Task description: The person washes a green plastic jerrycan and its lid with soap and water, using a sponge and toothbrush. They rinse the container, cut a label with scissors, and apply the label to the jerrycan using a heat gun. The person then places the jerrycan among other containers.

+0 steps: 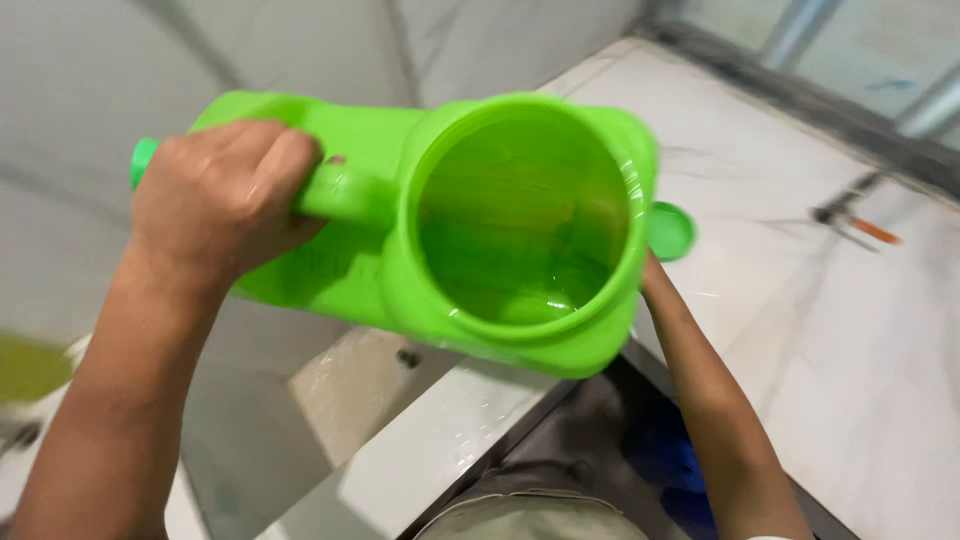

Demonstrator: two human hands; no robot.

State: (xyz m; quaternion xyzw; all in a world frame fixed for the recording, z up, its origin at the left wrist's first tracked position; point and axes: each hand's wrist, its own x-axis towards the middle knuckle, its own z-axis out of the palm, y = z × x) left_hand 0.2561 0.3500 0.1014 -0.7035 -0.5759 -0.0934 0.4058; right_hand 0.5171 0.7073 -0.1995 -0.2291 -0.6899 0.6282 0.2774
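A bright green plastic jug [520, 300] with a wide round mouth is held up close to the camera, its opening turned toward me. A little clear water lies inside at the lower rim. My left hand [220, 200] is wrapped around the jug's handle. My right hand is hidden behind the jug's right side; only its wrist and forearm [700, 380] show, rising to the jug's underside. A green round lid [670, 232] lies on the white counter just beyond the jug.
A white marble counter [860, 330] spans the right side, with a window frame along its far edge. A small tool with an orange tip [860, 225] lies on it. Pale tiled walls stand at the left.
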